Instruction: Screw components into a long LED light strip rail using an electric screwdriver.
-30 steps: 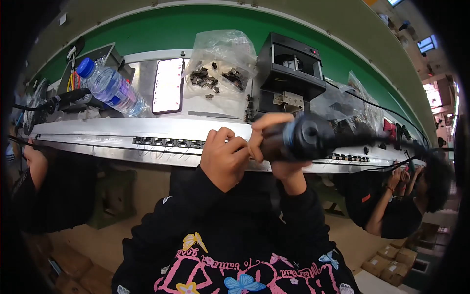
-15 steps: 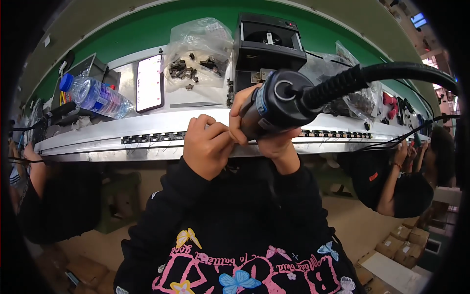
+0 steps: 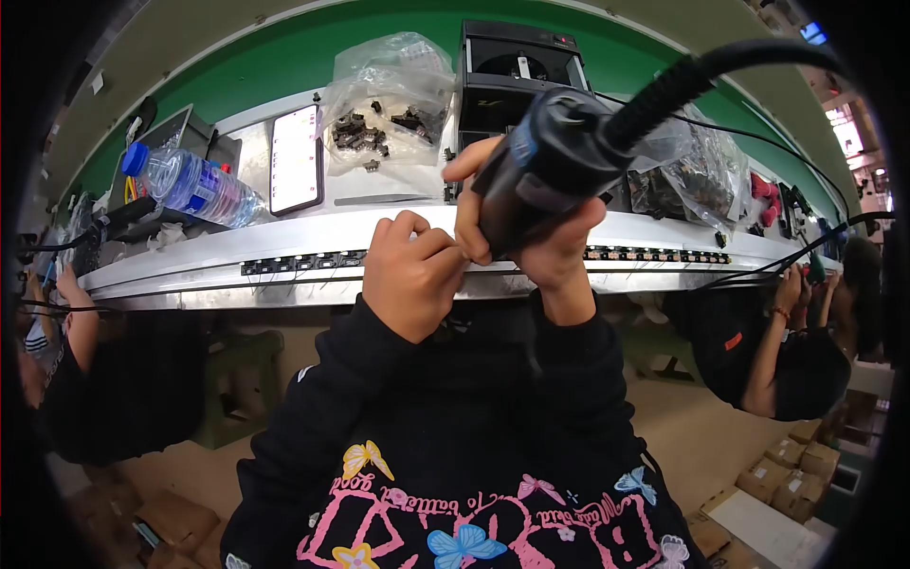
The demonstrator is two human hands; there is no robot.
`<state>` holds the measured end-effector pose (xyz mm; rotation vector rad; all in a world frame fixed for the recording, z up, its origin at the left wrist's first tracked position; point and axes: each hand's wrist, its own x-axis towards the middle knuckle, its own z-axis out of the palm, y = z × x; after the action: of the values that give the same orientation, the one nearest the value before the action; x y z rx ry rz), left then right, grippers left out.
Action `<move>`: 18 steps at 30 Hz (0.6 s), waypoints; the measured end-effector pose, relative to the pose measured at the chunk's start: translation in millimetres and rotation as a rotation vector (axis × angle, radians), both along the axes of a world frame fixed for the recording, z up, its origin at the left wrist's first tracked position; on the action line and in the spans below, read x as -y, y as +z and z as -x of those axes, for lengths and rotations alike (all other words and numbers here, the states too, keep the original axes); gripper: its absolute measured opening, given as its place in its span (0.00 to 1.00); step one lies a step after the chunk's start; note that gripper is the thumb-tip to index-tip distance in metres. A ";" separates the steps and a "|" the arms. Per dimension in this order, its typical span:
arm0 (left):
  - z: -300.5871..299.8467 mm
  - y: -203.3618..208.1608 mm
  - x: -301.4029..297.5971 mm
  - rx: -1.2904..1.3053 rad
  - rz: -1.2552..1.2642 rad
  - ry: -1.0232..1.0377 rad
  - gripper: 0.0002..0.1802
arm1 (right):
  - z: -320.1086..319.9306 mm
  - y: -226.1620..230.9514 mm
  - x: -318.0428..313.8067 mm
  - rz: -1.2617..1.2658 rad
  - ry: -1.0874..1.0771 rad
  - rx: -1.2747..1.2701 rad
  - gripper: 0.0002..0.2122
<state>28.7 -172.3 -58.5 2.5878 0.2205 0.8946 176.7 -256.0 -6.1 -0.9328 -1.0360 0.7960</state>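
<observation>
At the far left, a co-worker's arm (image 3: 83, 327) reaches to the bench (image 3: 204, 300). A clear bottle (image 3: 204, 190) with a blue cap lies tilted there, beside a phone (image 3: 296, 161) with its screen lit. Next comes a clear plastic bag (image 3: 393, 62) with small black components (image 3: 358, 136) in it. Nearer the person, a row of small parts (image 3: 303, 263) runs along a white rail (image 3: 332, 229) up to the left hand (image 3: 410, 275). That hand's fingers curl inward; how far its grip is closed, or on what, I cannot tell. The right hand (image 3: 567, 245), just beside it, has its grip wrapped firmly around a black cylindrical tool (image 3: 550, 175), which leans over the rail, its working end hidden. A black machine (image 3: 481, 81) stands behind. Rightward, a second row of parts (image 3: 664, 255) continues, with a bulging bag (image 3: 701, 180) beyond.
</observation>
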 end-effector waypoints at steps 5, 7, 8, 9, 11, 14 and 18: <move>-1.2 3.3 -2.4 -0.034 0.028 0.010 0.06 | -1.4 25.6 -7.3 -0.066 -0.008 -0.055 0.63; 0.0 -1.8 -4.4 -0.058 0.041 0.012 0.06 | -13.0 47.3 0.5 -0.078 -0.114 0.030 0.63; 0.1 -4.4 -3.0 -0.041 0.053 0.010 0.06 | -22.1 52.3 7.9 -0.104 -0.140 0.043 0.62; 1.5 -6.8 -1.3 -0.027 0.064 0.010 0.05 | -27.3 48.7 12.7 -0.192 -0.165 -0.021 0.61; 3.9 -5.9 1.6 -0.058 0.101 0.030 0.08 | -33.6 43.9 24.9 -0.251 -0.263 -0.063 0.59; 4.7 -10.3 4.7 -0.027 0.094 0.037 0.09 | -41.8 33.4 41.2 -0.305 -0.275 -0.121 0.58; 8.5 -0.9 0.8 -0.059 0.073 0.059 0.16 | -43.6 18.9 61.1 -0.349 -0.316 -0.163 0.56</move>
<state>20.2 -173.1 -59.4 2.5535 0.3421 0.8160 220.3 -317.1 12.8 -0.6956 -0.8244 0.4026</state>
